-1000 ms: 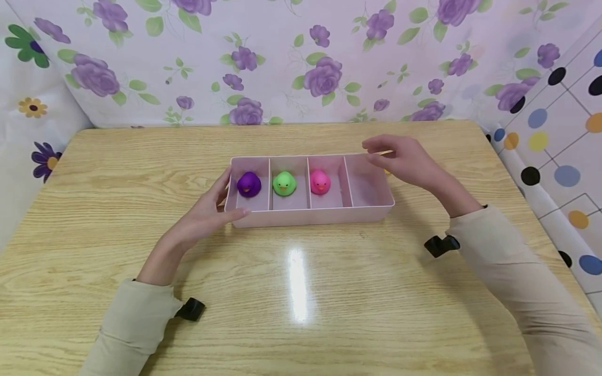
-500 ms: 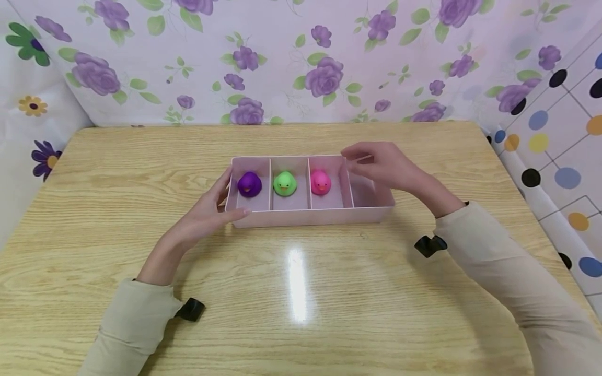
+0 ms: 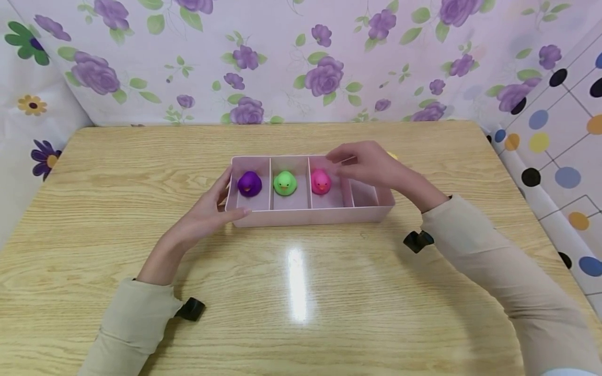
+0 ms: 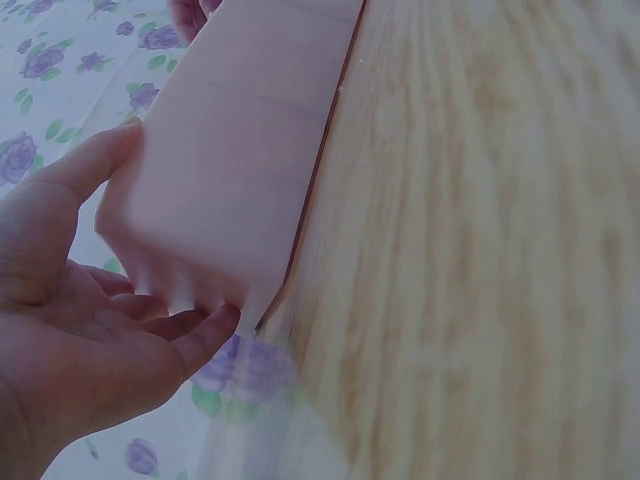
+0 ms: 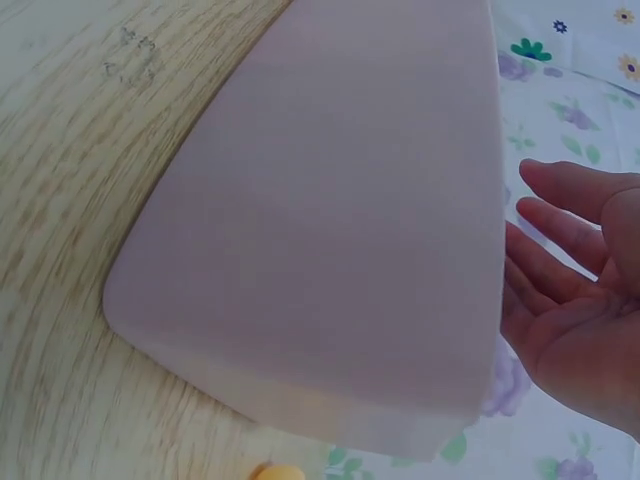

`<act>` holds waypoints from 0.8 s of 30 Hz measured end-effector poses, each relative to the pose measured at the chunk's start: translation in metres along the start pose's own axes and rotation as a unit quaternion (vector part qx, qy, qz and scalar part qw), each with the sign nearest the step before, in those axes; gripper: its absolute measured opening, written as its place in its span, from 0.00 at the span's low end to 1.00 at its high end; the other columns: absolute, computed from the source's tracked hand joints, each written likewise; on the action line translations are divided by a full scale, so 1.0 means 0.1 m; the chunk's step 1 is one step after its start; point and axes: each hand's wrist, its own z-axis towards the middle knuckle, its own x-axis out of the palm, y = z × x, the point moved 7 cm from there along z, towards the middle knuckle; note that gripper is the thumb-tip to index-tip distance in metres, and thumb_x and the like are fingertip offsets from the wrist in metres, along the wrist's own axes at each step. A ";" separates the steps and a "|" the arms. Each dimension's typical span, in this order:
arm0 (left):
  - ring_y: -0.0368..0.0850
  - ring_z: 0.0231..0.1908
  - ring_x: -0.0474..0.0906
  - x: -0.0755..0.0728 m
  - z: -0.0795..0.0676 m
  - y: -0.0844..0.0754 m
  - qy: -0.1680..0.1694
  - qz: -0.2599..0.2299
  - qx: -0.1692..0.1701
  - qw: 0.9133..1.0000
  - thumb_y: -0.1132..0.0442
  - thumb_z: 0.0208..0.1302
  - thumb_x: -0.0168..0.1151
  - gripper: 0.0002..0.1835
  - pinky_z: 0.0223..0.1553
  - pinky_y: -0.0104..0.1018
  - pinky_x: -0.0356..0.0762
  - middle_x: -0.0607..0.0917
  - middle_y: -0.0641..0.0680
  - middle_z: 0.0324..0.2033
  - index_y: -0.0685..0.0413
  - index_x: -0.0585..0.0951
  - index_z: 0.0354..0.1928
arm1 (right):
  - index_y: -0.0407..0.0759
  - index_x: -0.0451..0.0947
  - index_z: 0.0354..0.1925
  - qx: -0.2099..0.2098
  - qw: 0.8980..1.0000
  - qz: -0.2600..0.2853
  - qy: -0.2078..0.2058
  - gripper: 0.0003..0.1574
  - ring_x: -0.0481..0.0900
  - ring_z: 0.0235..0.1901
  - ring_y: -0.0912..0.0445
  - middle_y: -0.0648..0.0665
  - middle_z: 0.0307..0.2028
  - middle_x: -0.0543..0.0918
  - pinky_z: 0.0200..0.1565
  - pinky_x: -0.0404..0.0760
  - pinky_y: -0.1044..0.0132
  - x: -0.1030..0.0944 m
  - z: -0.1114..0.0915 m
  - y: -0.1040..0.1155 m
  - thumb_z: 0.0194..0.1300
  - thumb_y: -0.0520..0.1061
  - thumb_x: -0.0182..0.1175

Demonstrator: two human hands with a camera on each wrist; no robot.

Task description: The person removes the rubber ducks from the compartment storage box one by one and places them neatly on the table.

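The left hand point(image 3: 203, 219) grips the left end of a pink four-compartment box point(image 3: 310, 218), its thumb laid over the front wall near the corner and its other fingers bent against the end wall, so the box is pinched between them. The box stands upright on a wood-grain table point(image 3: 235, 277), its long side running across in front of the person. In its leftmost compartment sits a purple rubber duck point(image 3: 250, 185), in the next a green rubber duck point(image 3: 285, 184), and in the third a pink rubber duck point(image 3: 321, 182), all upright. The right hand point(image 3: 369, 164) is over the right part of the box, covering some of the fourth compartment, with its fingertips above the third, near the pink rubber duck; its thumb and fingers are apart, loosely bent, and hold nothing, though whether they touch the box's back rim cannot be told. Behind the right wrist a bit of a yellow object point(image 3: 392, 155) shows, mostly hidden. Both arms wear beige sleeves point(image 3: 494, 271), each with a small black device point(image 3: 418, 241) at the cuff. Beyond the table hangs a cloth with purple roses point(image 3: 282, 78), and to the right a cloth with coloured dots point(image 3: 559, 141)
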 end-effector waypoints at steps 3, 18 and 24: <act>0.55 0.72 0.43 0.00 0.00 0.01 0.000 0.001 0.000 1.000 0.62 0.65 0.63 0.53 0.70 0.50 0.49 0.40 0.56 0.75 0.41 0.33 0.76 | 0.33 0.80 0.53 -0.001 1.000 -0.010 0.008 0.19 0.80 0.50 0.47 0.37 0.50 0.83 0.54 0.77 0.56 0.04 0.03 0.02 0.64 0.36 0.62; 0.53 0.72 0.43 -0.01 0.01 0.01 -0.002 -0.001 0.003 1.000 0.61 0.65 0.64 0.53 0.70 0.49 0.48 0.39 0.55 0.75 0.41 0.34 0.76 | 0.35 0.81 0.52 -0.022 0.997 -0.054 0.053 0.19 0.81 0.48 0.49 0.39 0.47 0.84 0.52 0.78 0.57 0.24 0.18 0.03 0.62 0.35 0.63; 0.53 0.73 0.42 -0.01 0.01 0.01 -0.001 0.002 0.006 1.000 0.61 0.65 0.64 0.53 0.70 0.49 0.47 0.39 0.54 0.75 0.41 0.34 0.76 | 0.35 0.82 0.50 -0.038 0.994 -0.069 0.073 0.17 0.80 0.47 0.49 0.40 0.46 0.84 0.52 0.78 0.57 0.32 0.23 0.02 0.61 0.35 0.65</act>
